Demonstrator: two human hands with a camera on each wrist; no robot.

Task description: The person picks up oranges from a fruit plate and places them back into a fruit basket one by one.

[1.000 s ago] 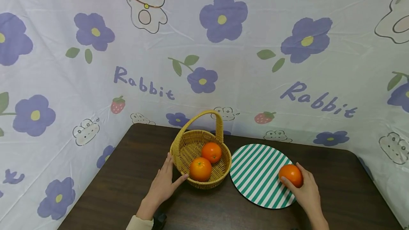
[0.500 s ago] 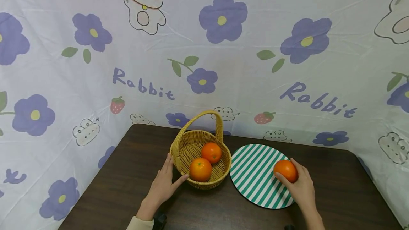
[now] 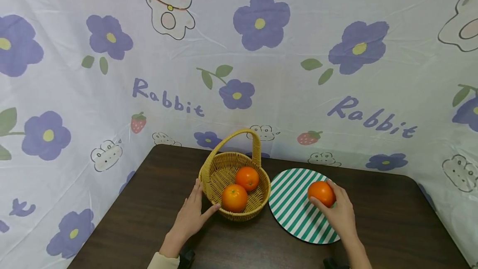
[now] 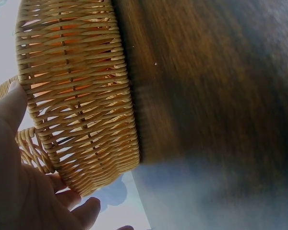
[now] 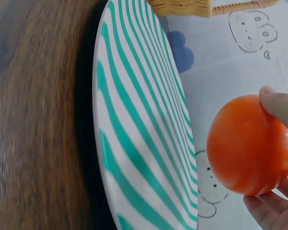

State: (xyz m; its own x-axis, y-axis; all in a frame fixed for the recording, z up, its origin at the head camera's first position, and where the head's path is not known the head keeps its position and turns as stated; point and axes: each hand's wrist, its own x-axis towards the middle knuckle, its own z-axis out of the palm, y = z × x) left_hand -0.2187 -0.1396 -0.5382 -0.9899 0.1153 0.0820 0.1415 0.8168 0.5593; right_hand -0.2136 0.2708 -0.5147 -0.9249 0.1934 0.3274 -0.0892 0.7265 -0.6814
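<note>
A yellow wicker basket (image 3: pixel 263 202) with a tall handle stands on the table and holds two oranges: the front orange (image 3: pixel 234 198) and the rear orange (image 3: pixel 247 178). My left hand (image 3: pixel 189 215) touches the basket's near left side with its fingers and thumb spread; the left wrist view shows the thumb (image 4: pixel 12 103) at the rim. With my right hand (image 3: pixel 341 211) I grip a third orange (image 3: pixel 321 193) between thumb and fingers. This orange (image 5: pixel 249 146) hangs above a round mat (image 3: pixel 295 202) with green and white stripes, apart from it in the right wrist view.
The dark wooden table (image 3: pixel 149 206) carries the basket left of the striped mat. Behind and to the left hangs a white cloth (image 3: pixel 284 82) printed with purple flowers and rabbits. The basket handle (image 3: pixel 239 133) arches well above the rim.
My right hand has moved left and slightly away from me with the orange, from the mat's right edge to over its right part. The left hand and the basket have stayed put.
</note>
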